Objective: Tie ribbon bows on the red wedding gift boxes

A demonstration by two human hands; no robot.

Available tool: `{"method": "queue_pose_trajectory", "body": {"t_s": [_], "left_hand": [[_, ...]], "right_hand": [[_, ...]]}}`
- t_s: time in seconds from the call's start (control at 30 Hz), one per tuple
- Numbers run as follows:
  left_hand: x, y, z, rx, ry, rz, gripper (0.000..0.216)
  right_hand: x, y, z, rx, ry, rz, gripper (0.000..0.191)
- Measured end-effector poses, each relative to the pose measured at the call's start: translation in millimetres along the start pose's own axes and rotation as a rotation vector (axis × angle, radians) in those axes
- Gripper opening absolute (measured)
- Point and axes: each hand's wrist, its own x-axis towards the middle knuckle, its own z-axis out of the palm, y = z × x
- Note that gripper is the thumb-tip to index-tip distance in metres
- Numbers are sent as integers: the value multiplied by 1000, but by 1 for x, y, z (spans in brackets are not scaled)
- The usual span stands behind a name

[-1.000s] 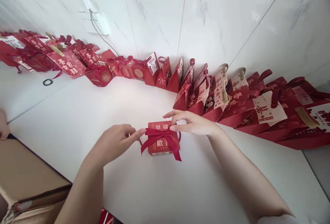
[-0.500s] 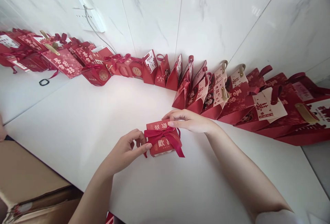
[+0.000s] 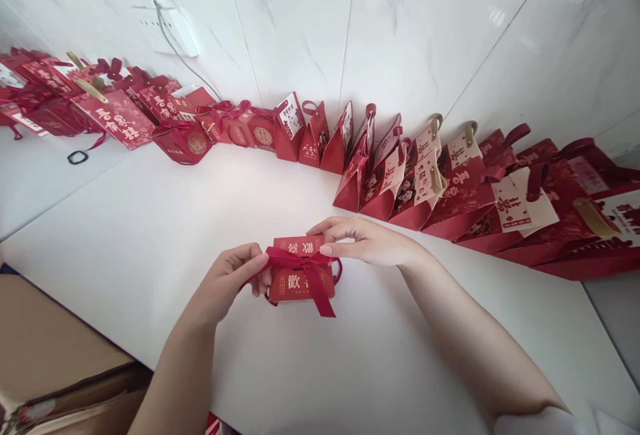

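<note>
A small red gift box [image 3: 295, 281] with pale Chinese characters lies on the white table in front of me. Across its middle runs a red ribbon [image 3: 303, 261] tied in a bow, one tail hanging over the front edge. My left hand [image 3: 243, 271] pinches the bow's left end between thumb and fingers. At the box's upper right corner, my right hand [image 3: 357, 240] has its thumb on top beside the bow's right side and its fingers behind the far edge. A twisted red cord handle [image 3: 339, 271] shows at the box's right end.
Red and white gift boxes [image 3: 420, 178] with handles line the tiled wall [image 3: 300, 28]. More ribboned boxes [image 3: 183, 143] continue to the left, near a black loop [image 3: 78, 157]. A cardboard box [image 3: 55, 335] stands beside the table [image 3: 400, 341] at lower left.
The gift box has shifted slightly left and turned to lie squarer to me. My left hand now pinches the ribbon's left end, drawn outward; my right hand has followed the box's corner.
</note>
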Motion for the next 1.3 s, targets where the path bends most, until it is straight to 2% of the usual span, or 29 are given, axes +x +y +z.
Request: {"method": "queue_pose_trajectory", "body": {"t_s": [0.2,0.33,0.53,0.67,0.87,1.13,1.3], "left_hand": [[-9,-6,0,111,-245,-105,40],[-10,-6,-2,120,-335,-118,35],[-9,-6,-5,139,-376,-113,27],[-8,-5,-2,150,-349,-100,27],[-4,-3,-1,141,-363,-60,26],[-3,-8,-2,134,-399,-12,33],[-2,-8,1,200,-394,-35,39]], "right_hand": [[6,10,6,60,-25,-30,25],[10,17,8,86,19,-43,31],[9,16,7,36,44,-59,33],[6,12,3,-4,65,-44,34],[5,8,0,37,45,-13,37],[8,16,2,41,44,-60,36],[8,18,2,21,73,-66,33]]}}
